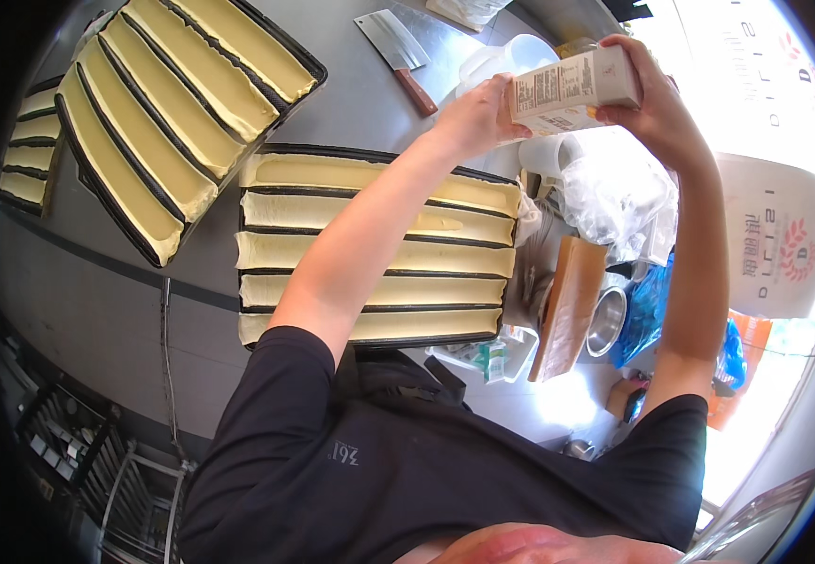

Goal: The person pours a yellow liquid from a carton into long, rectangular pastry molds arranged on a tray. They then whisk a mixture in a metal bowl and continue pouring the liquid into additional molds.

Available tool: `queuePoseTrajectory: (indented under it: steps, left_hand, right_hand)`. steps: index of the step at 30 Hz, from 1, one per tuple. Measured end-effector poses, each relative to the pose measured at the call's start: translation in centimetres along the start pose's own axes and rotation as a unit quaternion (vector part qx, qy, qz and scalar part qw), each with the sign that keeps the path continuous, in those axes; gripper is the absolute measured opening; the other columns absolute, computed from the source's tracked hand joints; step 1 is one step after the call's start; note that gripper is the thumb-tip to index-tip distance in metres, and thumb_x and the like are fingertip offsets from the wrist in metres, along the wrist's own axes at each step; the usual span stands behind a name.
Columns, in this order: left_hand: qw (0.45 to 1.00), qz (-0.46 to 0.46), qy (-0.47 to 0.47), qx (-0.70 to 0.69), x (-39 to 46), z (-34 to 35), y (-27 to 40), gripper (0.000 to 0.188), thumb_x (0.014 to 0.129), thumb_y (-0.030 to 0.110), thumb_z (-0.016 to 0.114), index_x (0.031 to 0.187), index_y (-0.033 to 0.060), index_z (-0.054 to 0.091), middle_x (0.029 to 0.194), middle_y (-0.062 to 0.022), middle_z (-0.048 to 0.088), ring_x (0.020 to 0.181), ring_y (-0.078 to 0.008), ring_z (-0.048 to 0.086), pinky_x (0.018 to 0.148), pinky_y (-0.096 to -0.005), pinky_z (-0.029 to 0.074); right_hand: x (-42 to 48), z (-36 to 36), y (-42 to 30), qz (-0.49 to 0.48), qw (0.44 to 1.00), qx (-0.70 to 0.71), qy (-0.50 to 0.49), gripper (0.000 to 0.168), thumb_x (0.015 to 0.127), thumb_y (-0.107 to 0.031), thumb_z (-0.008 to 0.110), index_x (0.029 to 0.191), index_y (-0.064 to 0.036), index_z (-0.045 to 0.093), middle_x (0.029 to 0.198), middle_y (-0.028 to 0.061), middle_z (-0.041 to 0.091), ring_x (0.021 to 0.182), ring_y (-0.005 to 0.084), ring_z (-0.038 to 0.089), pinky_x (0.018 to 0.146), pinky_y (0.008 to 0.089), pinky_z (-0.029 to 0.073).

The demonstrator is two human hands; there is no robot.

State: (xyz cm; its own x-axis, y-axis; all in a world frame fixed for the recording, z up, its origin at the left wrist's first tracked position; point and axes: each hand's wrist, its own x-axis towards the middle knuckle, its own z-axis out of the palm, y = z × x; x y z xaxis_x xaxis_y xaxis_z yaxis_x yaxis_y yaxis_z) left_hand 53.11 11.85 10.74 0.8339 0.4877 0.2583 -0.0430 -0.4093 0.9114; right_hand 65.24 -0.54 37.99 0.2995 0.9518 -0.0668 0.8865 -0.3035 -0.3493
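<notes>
Both hands hold a printed carton (555,93) in the air at the upper right. My left hand (476,116) grips its left end, and my right hand (644,95) is wrapped around the right end. The carton lies tilted on its side and bears writing. Translucent plastic jugs (529,51) stand just behind it. Below my left forearm is a black channelled baking tray (506,326) with pale batter or dough (287,250) along its channels. A yellower smear (439,223) shows in one channel. My forearm hides part of this tray.
A second filled channelled tray (157,116) sits at the upper left, with another tray (30,148) beyond it. A cleaver (399,60) with a wooden handle lies on the metal table (351,106). To the right are a whisk (536,236), a brown slab (568,310), a steel bowl (606,321) and plastic bags (608,190).
</notes>
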Motion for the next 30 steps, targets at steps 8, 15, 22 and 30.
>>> queuePoseTrajectory:
  steps: [8, 15, 22, 30]
  left_hand:
    - [1.000, -0.008, -0.023, 0.008, 0.4, -0.3, 0.3, 0.100, 0.085, 0.049, 0.097, 0.160, 0.0051, 0.048, 0.148, -0.0184, 0.071, 0.135, -0.0407, 0.070, 0.111, -0.0495, 0.057]
    - [0.998, -0.024, -0.052, -0.027, 0.0, -0.5, 1.3, 0.097, 0.085, 0.045, 0.099, 0.157, 0.0042, 0.048, 0.147, -0.0204, 0.071, 0.136, -0.0409, 0.068, 0.113, -0.0480, 0.056]
    - [0.999, 0.000, -0.010, 0.033, -5.0, -2.1, 1.5, 0.089, 0.091, 0.035, 0.094, 0.159, 0.0007, 0.050, 0.144, -0.0247, 0.071, 0.136, -0.0420, 0.067, 0.115, -0.0481, 0.054]
    - [0.968, -0.246, -0.010, -0.041, -31.1, -16.0, 5.2, 0.037, 0.106, 0.023, 0.078, 0.133, -0.0028, 0.077, 0.120, -0.0191, 0.084, 0.107, -0.0253, 0.081, 0.097, -0.0378, 0.063]
  right_hand:
    - [0.5, 0.1, 1.7, -0.005, 1.000, 0.018, -0.019, 0.081, 0.085, 0.001, 0.088, 0.154, -0.014, 0.049, 0.140, 0.0194, 0.064, 0.139, 0.0380, 0.062, 0.116, 0.0470, 0.058]
    - [0.4, 0.6, 2.2, 0.031, 0.998, -0.040, -0.027, 0.082, 0.085, 0.003, 0.089, 0.153, -0.015, 0.048, 0.148, 0.0161, 0.062, 0.145, 0.0376, 0.056, 0.123, 0.0487, 0.054]
    - [-0.3, 0.8, 2.7, -0.032, 0.995, -0.097, 0.013, 0.123, 0.078, -0.001, 0.094, 0.180, -0.019, 0.026, 0.165, 0.0241, 0.050, 0.154, 0.0438, 0.050, 0.132, 0.0503, 0.044]
    - [-1.4, 2.2, 3.3, -0.108, 0.970, -0.177, 0.128, 0.121, 0.080, -0.021, 0.092, 0.181, -0.023, 0.026, 0.178, 0.0211, 0.044, 0.163, 0.0444, 0.042, 0.135, 0.0549, 0.034]
